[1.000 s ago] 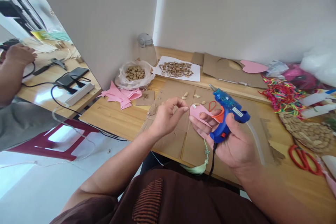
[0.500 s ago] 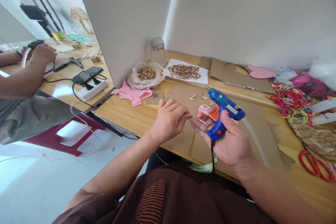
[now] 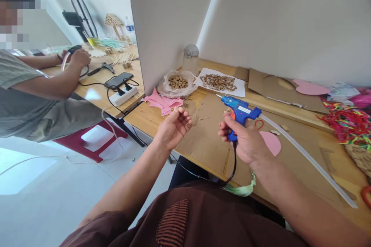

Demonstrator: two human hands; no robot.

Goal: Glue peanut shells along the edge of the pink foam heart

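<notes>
Right hand (image 3: 246,144) grips blue hot glue gun (image 3: 238,110) by handle, nozzle aimed away-left, long glue stick (image 3: 307,158) trailing from back. Left hand (image 3: 173,126) half-curled, fingertips pinching small pale shell piece (image 3: 175,109); glue on it not discernible. Pink foam shape (image 3: 271,142) lies flat on cardboard mat (image 3: 203,139), just right of right hand, untouched; few shell bits near it, attachment unclear. Judgement: decorating barely begun.

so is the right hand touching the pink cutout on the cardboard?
Apart. The head view shows the right hand gripping the blue glue gun, while the pink cutout lies flat on the cardboard beside it, beyond the wrist.
</notes>
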